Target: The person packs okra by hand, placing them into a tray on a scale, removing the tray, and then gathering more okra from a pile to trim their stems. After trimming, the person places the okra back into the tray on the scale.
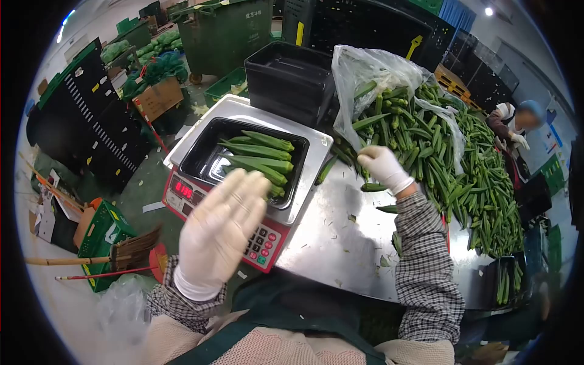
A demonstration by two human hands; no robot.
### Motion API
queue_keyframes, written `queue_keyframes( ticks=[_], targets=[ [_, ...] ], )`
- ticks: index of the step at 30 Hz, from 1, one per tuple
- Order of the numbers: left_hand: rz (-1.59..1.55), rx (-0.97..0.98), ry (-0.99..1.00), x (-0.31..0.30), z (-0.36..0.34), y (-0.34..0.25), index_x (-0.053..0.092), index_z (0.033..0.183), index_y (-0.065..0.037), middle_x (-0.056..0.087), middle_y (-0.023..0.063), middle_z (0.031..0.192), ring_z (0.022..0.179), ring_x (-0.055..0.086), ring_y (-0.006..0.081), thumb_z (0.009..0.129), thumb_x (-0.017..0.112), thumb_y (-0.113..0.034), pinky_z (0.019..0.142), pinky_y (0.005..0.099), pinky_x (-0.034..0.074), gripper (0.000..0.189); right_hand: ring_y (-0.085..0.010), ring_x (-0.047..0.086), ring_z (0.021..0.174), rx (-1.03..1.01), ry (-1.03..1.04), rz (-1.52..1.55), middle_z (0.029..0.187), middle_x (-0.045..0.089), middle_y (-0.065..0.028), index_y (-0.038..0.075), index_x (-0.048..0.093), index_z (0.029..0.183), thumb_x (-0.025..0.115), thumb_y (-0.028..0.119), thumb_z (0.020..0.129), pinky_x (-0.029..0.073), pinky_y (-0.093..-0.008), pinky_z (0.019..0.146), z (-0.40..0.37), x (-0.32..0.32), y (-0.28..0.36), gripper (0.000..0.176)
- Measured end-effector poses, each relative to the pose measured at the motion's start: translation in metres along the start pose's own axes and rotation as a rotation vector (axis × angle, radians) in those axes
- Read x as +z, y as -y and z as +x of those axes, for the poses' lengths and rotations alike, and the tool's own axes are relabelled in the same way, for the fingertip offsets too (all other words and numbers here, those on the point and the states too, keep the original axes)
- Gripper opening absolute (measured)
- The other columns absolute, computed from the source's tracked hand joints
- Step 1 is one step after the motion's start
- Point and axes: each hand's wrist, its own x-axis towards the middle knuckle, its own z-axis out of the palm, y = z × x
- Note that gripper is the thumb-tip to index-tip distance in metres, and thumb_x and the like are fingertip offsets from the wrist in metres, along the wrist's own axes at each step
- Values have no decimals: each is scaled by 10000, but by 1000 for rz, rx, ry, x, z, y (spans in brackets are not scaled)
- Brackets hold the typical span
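My left hand (222, 231), in a white glove, is held over the near side of the scale with its fingers stretched out and nothing in it. Behind its fingertips, a black tray (204, 141) with several okra pods (261, 149) lies on the metal plate of the red and white scale (176, 193), whose display glows red. My right hand (383, 169), also gloved, is closed at the left edge of the large okra pile (438, 164); what its fingers hold, if anything, is hidden. A clear plastic bag (350, 79) partly covers the pile.
Stacked black trays (289, 79) stand behind the scale. Loose pods and scraps lie on the metal table (328, 243). Another tray of okra (505, 283) is at the right. A co-worker (517, 118) in a blue cap stands beyond the pile. A broom (131, 249) is at the lower left.
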Motion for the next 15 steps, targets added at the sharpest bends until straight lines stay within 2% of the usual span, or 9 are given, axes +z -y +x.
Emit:
queue_keyframes(
  ticks=[1, 2, 3, 4, 6, 7, 9, 12, 15],
  targets=[
    [4, -12, 40, 3, -2, 6, 275, 1327, 102, 328, 298, 1355, 1263, 363, 378, 873, 498, -89, 1045, 454, 338, 541, -274, 637, 807, 45, 19, 2, 895, 654, -187, -35, 633, 978, 579, 189, 789, 495, -316, 753, -2, 10, 4, 298],
    [-20, -109, 118, -2, -4, 16, 333, 1311, 85, 405, 275, 1314, 1184, 461, 382, 857, 531, -91, 975, 470, 417, 525, -309, 630, 822, 31, -8, -76, 899, 648, -199, -20, 632, 977, 574, 203, 790, 492, -352, 766, 3, 25, -1, 296],
    [102, -260, 143, -6, -8, 25, 380, 1276, 99, 452, 281, 1268, 1155, 484, 396, 849, 557, -105, 954, 492, 429, 505, -344, 623, 838, 18, -37, -154, 903, 642, -211, -4, 631, 976, 570, 217, 791, 489, -388, 779, 10, 43, -9, 295],
    [22, -356, 343, -13, -8, 41, 363, 1297, 93, 455, 252, 1282, 1177, 481, 335, 901, 484, -86, 1008, 432, 376, 451, -360, 610, 868, 53, -39, -223, 936, 629, -223, -4, 617, 990, 573, 246, 789, 484, -399, 792, 17, 56, -11, 323],
    [110, -527, 396, -12, -8, 65, 357, 1306, 86, 471, 218, 1279, 1161, 497, 301, 919, 447, -32, 991, 394, 397, 415, -371, 593, 928, 161, -14, -351, 1012, 599, -240, -5, 589, 1006, 579, 339, 783, 475, -418, 819, 31, 71, -7, 410],
    [154, -584, 379, -13, -7, 75, 372, 1305, 70, 486, 204, 1264, 1153, 506, 273, 920, 465, -54, 981, 367, 408, 415, -358, 598, 942, 296, 55, -375, 1019, 601, -235, -1, 590, 1027, 577, 379, 782, 476, -411, 823, 36, 68, 10, 453],
    [182, -604, 378, -19, -6, 90, 395, 1296, 52, 509, 186, 1239, 1140, 517, 243, 931, 453, -77, 969, 342, 418, 391, -379, 592, 940, 413, -14, -356, 986, 612, -254, -36, 599, 1053, 608, 390, 756, 467, -402, 824, 46, 73, 18, 520],
    [251, -679, 318, -21, 1, 99, 408, 1263, 90, 501, 218, 1242, 1131, 525, 283, 927, 445, -81, 976, 382, 417, 379, -383, 598, 927, 468, 123, -322, 970, 617, -260, -45, 635, 963, 612, 346, 737, 469, -398, 817, 57, 67, 20, 452],
    [237, -686, 327, -25, 2, 110, 428, 1248, 78, 522, 203, 1218, 1099, 546, 266, 930, 456, -105, 962, 369, 431, 368, -393, 596, 929, 447, 124, -287, 957, 620, -262, -44, 654, 896, 603, 303, 720, 472, -398, 810, 52, 60, 5, 392]
  ],
)
